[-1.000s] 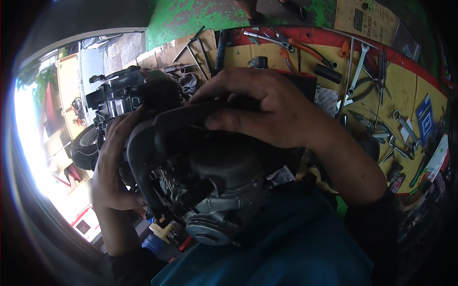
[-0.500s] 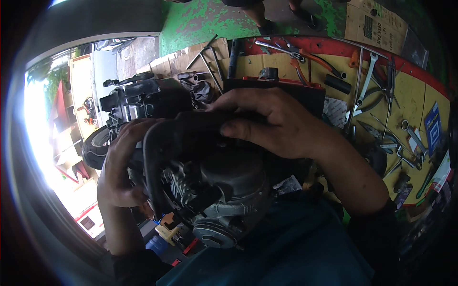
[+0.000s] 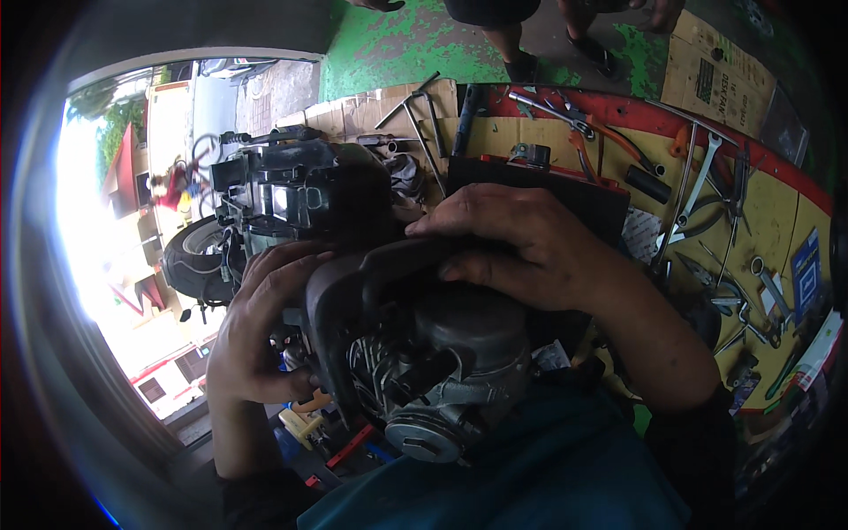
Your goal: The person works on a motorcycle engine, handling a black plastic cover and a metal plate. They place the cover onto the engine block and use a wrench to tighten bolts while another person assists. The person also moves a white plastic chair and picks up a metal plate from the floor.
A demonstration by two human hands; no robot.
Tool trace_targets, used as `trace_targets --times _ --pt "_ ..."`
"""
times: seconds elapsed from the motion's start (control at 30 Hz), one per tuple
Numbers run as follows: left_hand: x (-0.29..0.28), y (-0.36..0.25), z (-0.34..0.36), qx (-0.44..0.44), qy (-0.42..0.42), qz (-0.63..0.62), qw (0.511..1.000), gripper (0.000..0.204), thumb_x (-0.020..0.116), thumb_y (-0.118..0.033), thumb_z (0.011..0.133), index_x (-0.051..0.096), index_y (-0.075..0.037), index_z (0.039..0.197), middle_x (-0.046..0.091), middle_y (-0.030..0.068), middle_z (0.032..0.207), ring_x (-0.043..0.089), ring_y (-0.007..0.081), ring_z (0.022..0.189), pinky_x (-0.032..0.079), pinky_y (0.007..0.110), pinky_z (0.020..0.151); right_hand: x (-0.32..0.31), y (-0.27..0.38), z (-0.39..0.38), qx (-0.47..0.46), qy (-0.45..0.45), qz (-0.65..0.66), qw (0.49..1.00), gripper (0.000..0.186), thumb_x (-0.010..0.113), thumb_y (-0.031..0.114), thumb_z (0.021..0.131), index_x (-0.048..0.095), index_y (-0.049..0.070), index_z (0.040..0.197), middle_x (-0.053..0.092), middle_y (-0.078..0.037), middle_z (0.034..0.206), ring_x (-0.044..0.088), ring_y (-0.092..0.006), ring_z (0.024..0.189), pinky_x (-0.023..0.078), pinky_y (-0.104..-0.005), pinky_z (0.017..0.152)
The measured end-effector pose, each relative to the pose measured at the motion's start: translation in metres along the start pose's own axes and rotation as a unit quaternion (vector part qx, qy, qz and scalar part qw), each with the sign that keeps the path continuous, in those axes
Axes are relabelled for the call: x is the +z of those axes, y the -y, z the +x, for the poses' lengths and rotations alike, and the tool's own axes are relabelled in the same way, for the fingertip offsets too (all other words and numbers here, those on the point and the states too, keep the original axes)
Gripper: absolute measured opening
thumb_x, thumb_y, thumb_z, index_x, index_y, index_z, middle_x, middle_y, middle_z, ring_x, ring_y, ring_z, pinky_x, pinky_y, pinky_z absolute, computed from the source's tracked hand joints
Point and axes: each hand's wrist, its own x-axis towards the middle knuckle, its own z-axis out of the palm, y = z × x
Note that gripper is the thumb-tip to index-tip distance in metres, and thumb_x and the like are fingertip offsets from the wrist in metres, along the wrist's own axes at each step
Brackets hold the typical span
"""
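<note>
A grey metal engine (image 3: 481,353) stands close in front of me, with a round cap (image 3: 424,440) low on its near side. Around its upper left side curves a black cover (image 3: 331,300) with a thick rim. My left hand (image 3: 261,327) is closed on the cover's left edge, thumb low and fingers over the top. My right hand (image 3: 530,238) grips the top of the same cover, its thumb on the near side and its fingers reaching over the far side. The fingertips are partly hidden in shadow.
A yellow workbench with a red edge (image 3: 777,155) holds wrenches (image 3: 702,181), orange-handled pliers (image 3: 627,146) and several other tools. A partly stripped motorcycle (image 3: 291,190) stands at the left. Cardboard (image 3: 720,75) lies on the green floor, near another person's legs (image 3: 579,26).
My view has shifted, so the bench and motorcycle appear further right and lower. Both hands stay on the black cover. The other person's hands have come into view at the top.
</note>
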Motion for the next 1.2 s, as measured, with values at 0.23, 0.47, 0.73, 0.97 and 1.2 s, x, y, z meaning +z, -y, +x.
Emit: trace_targets --times 0.23,0.47,0.73,0.97,1.2 --pt "0.012 -0.004 0.002 0.033 -0.031 0.084 0.995 0.098 0.076 -0.057 0.063 0.058 0.001 0.140 0.059 0.0249 0.139 0.054 0.0457 0.126 0.038 0.055 0.108 -0.006 -0.007 -0.002 -0.015 0.012 -0.013 1.000 0.043 0.079 0.016 0.087 0.070 0.008 0.129 0.074 -0.010 0.117 0.072 -0.0292 0.110 0.058 -0.0402 0.095" --pt "0.015 -0.010 0.001 0.013 -0.032 0.086 0.996 0.096 0.076 -0.054 0.061 0.061 -0.003 0.141 0.060 0.0241 0.138 0.052 0.0451 0.125 0.038 0.056 0.108 -0.001 -0.010 -0.009 -0.021 0.002 -0.031 0.999 0.047 0.081 0.011 0.083 0.070 0.008 0.128 0.074 -0.009 0.121 0.071 -0.0279 0.109 0.058 -0.0397 0.096" --pt "0.013 -0.006 0.006 0.043 -0.019 0.076 0.996 0.094 0.076 -0.051 0.060 0.061 -0.006 0.141 0.059 0.0226 0.138 0.052 0.0447 0.125 0.037 0.056 0.109 0.003 -0.013 -0.014 -0.024 -0.018 -0.014 0.999 0.048 0.080 0.008 0.085 0.069 0.011 0.132 0.073 -0.011 0.116 0.071 -0.0279 0.104 0.058 -0.0384 0.092" --pt "0.013 -0.014 0.002 0.020 -0.009 0.075 0.997 0.098 0.075 -0.045 0.058 0.057 -0.008 0.146 0.056 0.0203 0.144 0.046 0.0457 0.132 0.035 0.056 0.112 -0.003 -0.014 -0.017 -0.022 0.004 -0.042 0.999 0.050 0.080 0.007 0.083 0.069 0.010 0.132 0.073 -0.011 0.116 0.071 -0.0289 0.106 0.057 -0.0388 0.093" --pt "0.022 -0.011 -0.009 0.036 -0.043 0.060 0.997 0.089 0.074 -0.053 0.077 0.054 -0.003 0.147 0.051 0.0240 0.149 0.044 0.0448 0.138 0.033 0.056 0.115 0.007 -0.024 -0.030 0.053 0.022 0.044 0.997 0.047 0.069 0.021 0.093 0.065 0.007 0.138 0.069 -0.013 0.121 0.067 -0.0287 0.116 0.051 -0.0394 0.102"
